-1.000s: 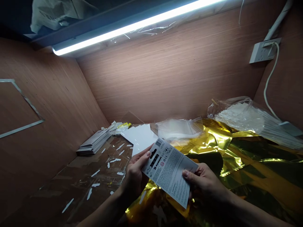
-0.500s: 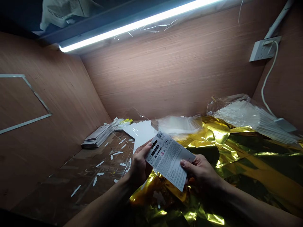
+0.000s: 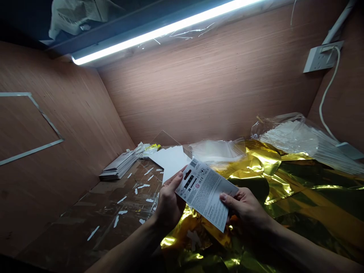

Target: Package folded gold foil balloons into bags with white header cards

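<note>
Between my two hands is a printed packaging card, tilted, with small text, a barcode and a hanging slot near its upper left end. My left hand grips that slotted end, thumb on top. At the opposite end my right hand pinches the card, its thumb lying on the printed face; its fingers are mostly hidden underneath. Beneath the card spreads crumpled gold foil. Just beyond my left hand lie blank white cards.
A stack of cards stands by the left wall. Small white paper scraps dot the brown table. Clear plastic bags lie at the back; a bag of white pieces is at right, below a power strip with a cable.
The whole view has shifted slightly, so everything sits a little further right. Both hands keep the same hold on the card, and its position between them looks unchanged.
</note>
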A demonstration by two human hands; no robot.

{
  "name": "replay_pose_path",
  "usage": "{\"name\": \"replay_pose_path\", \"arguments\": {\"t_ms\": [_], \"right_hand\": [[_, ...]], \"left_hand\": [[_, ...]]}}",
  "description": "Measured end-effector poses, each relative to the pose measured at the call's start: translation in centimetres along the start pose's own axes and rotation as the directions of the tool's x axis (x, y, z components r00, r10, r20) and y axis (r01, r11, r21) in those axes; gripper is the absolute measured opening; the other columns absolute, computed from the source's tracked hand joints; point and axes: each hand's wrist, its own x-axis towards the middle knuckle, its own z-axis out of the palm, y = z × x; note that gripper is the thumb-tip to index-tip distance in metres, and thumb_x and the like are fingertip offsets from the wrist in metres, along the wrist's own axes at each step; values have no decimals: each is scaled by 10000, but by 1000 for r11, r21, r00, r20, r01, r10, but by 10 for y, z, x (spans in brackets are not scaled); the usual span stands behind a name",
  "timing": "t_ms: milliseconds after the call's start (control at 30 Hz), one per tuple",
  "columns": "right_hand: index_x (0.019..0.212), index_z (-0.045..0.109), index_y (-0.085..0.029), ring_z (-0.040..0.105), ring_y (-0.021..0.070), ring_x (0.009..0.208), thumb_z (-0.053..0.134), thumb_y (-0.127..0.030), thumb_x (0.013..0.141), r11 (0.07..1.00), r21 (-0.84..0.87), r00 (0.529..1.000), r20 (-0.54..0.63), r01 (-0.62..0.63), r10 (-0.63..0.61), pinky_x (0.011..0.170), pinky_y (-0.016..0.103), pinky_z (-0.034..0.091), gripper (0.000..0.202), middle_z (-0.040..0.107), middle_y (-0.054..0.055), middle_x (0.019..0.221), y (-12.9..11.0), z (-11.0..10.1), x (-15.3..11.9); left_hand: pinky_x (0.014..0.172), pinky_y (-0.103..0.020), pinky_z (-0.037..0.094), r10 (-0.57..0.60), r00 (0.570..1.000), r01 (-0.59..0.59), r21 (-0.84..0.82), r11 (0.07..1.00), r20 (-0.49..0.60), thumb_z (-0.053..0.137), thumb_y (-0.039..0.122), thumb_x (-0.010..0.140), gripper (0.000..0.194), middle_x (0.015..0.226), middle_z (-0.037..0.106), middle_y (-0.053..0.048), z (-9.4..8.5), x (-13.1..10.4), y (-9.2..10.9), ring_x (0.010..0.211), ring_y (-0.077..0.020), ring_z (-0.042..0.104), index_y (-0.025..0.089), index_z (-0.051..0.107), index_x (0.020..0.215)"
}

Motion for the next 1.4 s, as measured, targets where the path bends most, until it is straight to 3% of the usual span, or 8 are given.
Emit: {"name": "replay_pose_path", "arguments": {"t_ms": [133, 300, 533, 667, 767, 1067, 1267, 1400], "right_hand": [[879, 719, -76, 684, 187, 596, 765, -540, 922, 1000, -10, 1000, -6, 12, -12, 513, 255, 610, 468, 713, 108, 741, -1, 1, -1], [877, 733, -74, 698, 203, 626, 758, -537, 931, 999, -32, 999, -29, 18, -19, 527, 268, 614, 466, 723, 117, 766, -2, 3, -2], [948, 752, -74, 690, 206, 621, 778, -549, 909, 1000, 6, 998, -56, 19, -19, 533, 288, 619, 477, 723, 108, 778, -2, 6, 1], [926, 763, -66, 708, 203, 639, 756, -529, 936, 999, -8, 999, -31, 32, -32, 554, 263, 623, 463, 731, 120, 782, -2, 4, 2], [905, 762, -59, 714, 199, 620, 743, -538, 944, 999, -18, 1000, -1, 27, -27, 544, 249, 623, 481, 730, 124, 760, 0, 3, 2], [972, 761, -60, 713, 209, 638, 752, -501, 947, 998, -5, 998, -29, 60, -60, 548, 277, 626, 442, 736, 113, 782, 1, 4, 4], [1267, 732, -143, 740, 259, 927, 755, -422, 967, 998, 29, 989, 136, 51, -54, 838, 387, 637, 411, 746, 139, 1097, -4, 2, 2], [1263, 752, -189, 735, 248, 924, 733, -380, 991, 998, -21, 988, 142, 60, -56, 870, 396, 611, 333, 757, 115, 1075, -5, 3, 1]], "left_hand": [[835, -333, 618, -14, 999, 17, 51, 999, -47, 751, 249, 891, 262, 1016, 785, -123, 2, 1, -9, 896, -227, 755, 92, 735, 1100], [899, -364, 629, -31, 997, 34, 41, 999, -71, 762, 268, 893, 291, 1047, 786, -136, 3, -2, -17, 1017, -270, 751, 93, 729, 1123], [936, -449, 621, -201, 976, 206, 53, 977, -80, 798, 325, 862, 389, 1068, 776, -194, 7, -9, -41, 1060, -336, 738, 57, 719, 1131], [1005, -448, 579, -106, 994, 106, 5, 994, 18, 784, 309, 861, 429, 1170, 756, -171, 2, -1, -29, 1131, -333, 708, 89, 706, 1221], [1010, -421, 577, -23, 1000, 24, 12, 1000, -21, 780, 292, 865, 381, 1193, 750, -162, -1, 4, -19, 1134, -314, 706, 88, 722, 1182], [983, -494, 607, -169, 977, 178, 68, 982, -129, 847, 218, 803, 380, 1099, 764, -188, 11, -3, -46, 1103, -353, 723, 66, 690, 1114], [1029, -477, 586, -71, 982, 78, 35, 996, -172, 786, 173, 855, 508, 1216, 739, -163, 5, 7, -27, 1152, -313, 708, 120, 601, 1325], [1039, -480, 579, -107, 983, 110, 10, 994, -146, 744, 163, 891, 485, 1254, 722, -169, 4, 6, -23, 1154, -305, 707, 121, 579, 1345]]}}
